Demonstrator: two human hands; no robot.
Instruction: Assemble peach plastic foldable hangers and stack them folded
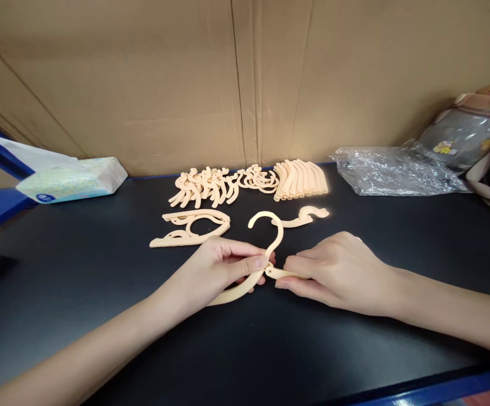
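A cream plastic hanger (238,291) with a curved hook is between my hands, above the black tabletop. My left hand (217,265) pinches it where the hook meets the arm; the arm runs down to the left beneath that hand. My right hand (333,273) is closed around a cream hanger arm piece (275,273), its end meeting the hook's base. Whether the two are joined I cannot tell. Just beyond my left hand lies a folded hanger (194,225) with its hook tucked between the arms. A loose curved arm piece (301,219) rests behind the hook.
At the back of the table (245,361) lie piles of notched arm pieces (206,186), hooks (258,179) and tubular arm pieces (300,179). A tissue pack (75,179) sits at the left. Crumpled clear plastic (397,172) and a bag (460,132) are at the right, before a cardboard wall (164,84).
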